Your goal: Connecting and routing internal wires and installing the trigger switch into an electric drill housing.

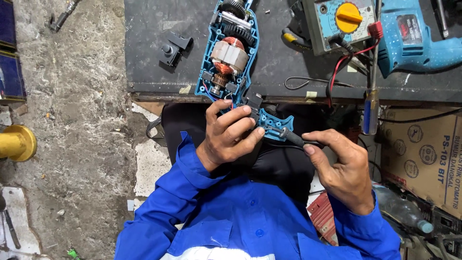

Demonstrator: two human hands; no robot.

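Note:
An opened blue drill housing (234, 62) lies half on the dark workbench (144, 53), its copper-wound motor (229, 55) and gears showing. My left hand (226, 135) grips the handle end of the housing, fingers around a black switch part (252, 102). My right hand (339, 166) pinches the black power cord (294, 138) where it enters the handle base. Blue sleeves cover both my arms.
A loose black switch (173, 48) rests on the bench left of the housing. A multimeter (339, 19) with a yellow dial and red and black leads, a second blue drill (418, 41) and a blue-handled screwdriver (370, 96) lie to the right. A cardboard box (428, 154) stands lower right.

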